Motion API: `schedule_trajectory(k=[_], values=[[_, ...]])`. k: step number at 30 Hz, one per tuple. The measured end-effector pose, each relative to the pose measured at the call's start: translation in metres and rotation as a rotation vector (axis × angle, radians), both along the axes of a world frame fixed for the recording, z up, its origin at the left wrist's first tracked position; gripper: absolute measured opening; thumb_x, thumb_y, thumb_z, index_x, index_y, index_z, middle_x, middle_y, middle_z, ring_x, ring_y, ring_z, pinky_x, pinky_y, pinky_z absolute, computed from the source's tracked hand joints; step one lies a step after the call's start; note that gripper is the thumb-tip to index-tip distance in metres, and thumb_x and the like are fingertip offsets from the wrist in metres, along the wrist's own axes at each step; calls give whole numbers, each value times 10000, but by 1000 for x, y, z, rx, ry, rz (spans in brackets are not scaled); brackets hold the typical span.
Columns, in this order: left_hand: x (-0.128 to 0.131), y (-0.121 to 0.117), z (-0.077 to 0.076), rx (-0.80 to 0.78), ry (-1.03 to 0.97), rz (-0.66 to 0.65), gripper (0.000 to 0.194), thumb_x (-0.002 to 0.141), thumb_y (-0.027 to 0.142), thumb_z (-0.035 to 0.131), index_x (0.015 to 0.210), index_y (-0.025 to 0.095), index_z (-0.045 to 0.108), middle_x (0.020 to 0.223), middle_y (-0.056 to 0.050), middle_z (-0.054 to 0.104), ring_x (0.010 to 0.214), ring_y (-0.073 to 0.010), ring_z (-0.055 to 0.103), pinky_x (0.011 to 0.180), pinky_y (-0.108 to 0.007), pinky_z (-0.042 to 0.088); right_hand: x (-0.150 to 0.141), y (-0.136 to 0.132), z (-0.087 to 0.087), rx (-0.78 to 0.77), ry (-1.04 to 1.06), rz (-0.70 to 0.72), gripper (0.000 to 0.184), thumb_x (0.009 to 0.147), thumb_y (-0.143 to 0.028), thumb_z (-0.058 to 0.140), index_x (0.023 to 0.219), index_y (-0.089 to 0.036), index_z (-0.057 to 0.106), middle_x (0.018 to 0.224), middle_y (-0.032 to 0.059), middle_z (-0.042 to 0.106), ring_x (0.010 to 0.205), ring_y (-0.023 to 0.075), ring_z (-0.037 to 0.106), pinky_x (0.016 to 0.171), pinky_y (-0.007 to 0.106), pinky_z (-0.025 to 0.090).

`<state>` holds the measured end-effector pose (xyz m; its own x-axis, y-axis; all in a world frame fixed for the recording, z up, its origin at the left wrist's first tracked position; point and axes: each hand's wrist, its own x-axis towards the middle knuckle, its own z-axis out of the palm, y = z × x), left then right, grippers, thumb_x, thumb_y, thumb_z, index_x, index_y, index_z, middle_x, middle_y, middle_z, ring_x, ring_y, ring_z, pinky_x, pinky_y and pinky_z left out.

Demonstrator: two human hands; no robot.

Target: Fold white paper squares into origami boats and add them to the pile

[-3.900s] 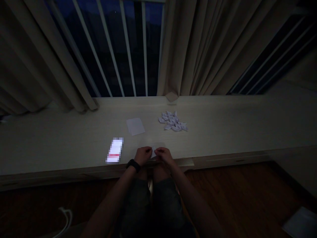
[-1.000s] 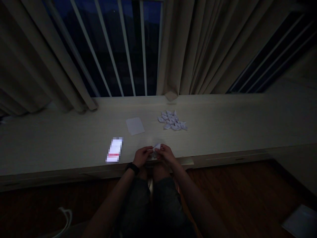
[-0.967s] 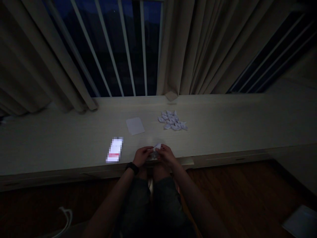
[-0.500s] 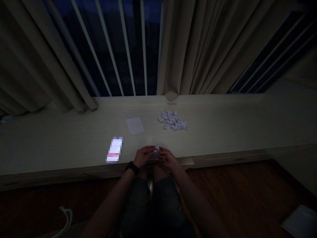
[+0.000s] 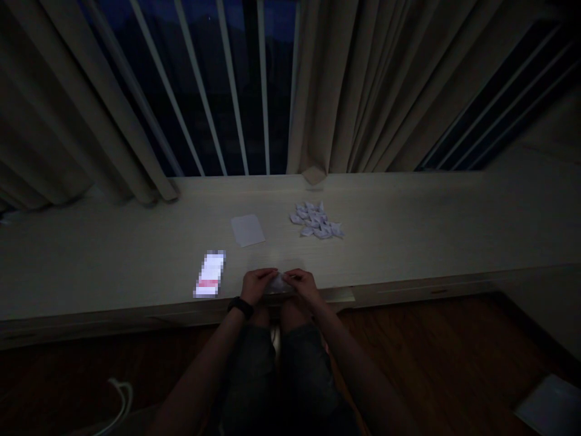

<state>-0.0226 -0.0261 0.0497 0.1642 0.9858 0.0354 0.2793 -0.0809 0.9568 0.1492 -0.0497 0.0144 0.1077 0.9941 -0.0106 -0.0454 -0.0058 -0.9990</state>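
A small piece of white folded paper (image 5: 278, 283) is between my two hands, close to the counter's front edge. My left hand (image 5: 256, 284), with a dark watch on its wrist, pinches the paper's left side. From the other side my right hand (image 5: 301, 283) pinches it with thumb and finger. The paper's exact folds are too dim to make out. Beyond my hands lies a cluster of folded white paper pieces (image 5: 316, 220), several of them. Left of the cluster rests a flat stack of white paper (image 5: 247, 230).
A lit phone (image 5: 210, 274) with a blurred screen lies to the left on the pale counter (image 5: 408, 230). Curtains (image 5: 336, 91) hang along the barred window behind. A white cable (image 5: 122, 399) is at the lower left, and a pale flat object (image 5: 551, 404) at the lower right.
My hands have come down slightly and moved a little apart, with the fingertips on the paper's upper part. The paper now looks flatter and lower. The phone, stack and cluster have stayed put.
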Motion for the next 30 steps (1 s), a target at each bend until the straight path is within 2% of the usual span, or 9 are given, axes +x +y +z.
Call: schedule_trajectory(k=[2, 4, 6, 8, 13, 18, 21, 24, 30], values=[[1, 1, -2, 2, -7, 41, 251, 716, 363, 682, 851, 158, 736, 918, -88, 729, 874, -216, 665, 808, -327, 517, -1, 3, -3, 32, -61, 2, 218, 652, -392, 712, 724, -187, 712, 730, 34, 687, 714, 176, 606, 694, 295, 467], [2, 1, -4, -36, -40, 38, 331, 703, 388, 698, 933, 151, 719, 888, -85, 726, 829, -209, 665, 754, -322, 528, -2, 5, -5, 32, -64, 6, 229, 672, -406, 695, 727, -184, 711, 697, 28, 678, 671, 166, 596, 667, 287, 466], [3, 1, -8, -127, -107, 10, 483, 663, 400, 736, 1071, 150, 666, 874, -76, 719, 779, -200, 662, 679, -314, 537, -3, 6, -7, 6, -44, -20, 244, 679, -418, 686, 732, -180, 707, 671, 23, 668, 628, 157, 583, 633, 279, 464], [4, 0, -12, -220, -173, -23, 577, 593, 389, 790, 1087, 132, 639, 860, -78, 711, 739, -194, 658, 637, -307, 538, -4, 6, -7, -23, -20, -69, 264, 675, -433, 684, 739, -177, 702, 670, 23, 664, 614, 154, 577, 610, 274, 464], [4, -4, -19, -334, -304, -64, 445, 543, 394, 819, 838, 105, 652, 790, -76, 696, 665, -177, 645, 623, -304, 532, -5, 4, -2, -72, 9, -70, 309, 680, -471, 667, 749, -170, 679, 675, 22, 655, 609, 152, 575, 586, 265, 462], [4, -5, -16, -324, -292, -48, 382, 583, 404, 789, 796, 113, 662, 736, -50, 682, 635, -155, 624, 580, -256, 500, -9, -1, -2, -58, -29, 40, 350, 602, -388, 752, 871, -184, 659, 734, 14, 661, 663, 162, 595, 601, 257, 455], [5, -6, -14, -334, -314, -53, 364, 619, 438, 757, 755, 114, 661, 711, -43, 673, 611, -146, 609, 569, -253, 493, -11, 0, -9, -52, -77, -7, 317, 599, -354, 746, 850, -186, 649, 682, 2, 641, 645, 160, 584, 590, 256, 447], [4, -7, -14, -348, -302, -43, 363, 621, 443, 756, 724, 110, 655, 647, -34, 655, 567, -140, 591, 556, -254, 488, -12, 1, -16, -63, -21, -40, 289, 624, -351, 716, 841, -181, 634, 677, 5, 641, 634, 159, 587, 581, 257, 450], [1, -6, -18, -369, -313, -43, 398, 565, 389, 799, 822, 120, 660, 774, -57, 692, 655, -168, 633, 612, -286, 520, -9, 1, -20, -76, 103, 30, 303, 626, -311, 701, 893, -180, 640, 729, 20, 673, 667, 159, 618, 616, 265, 479]])
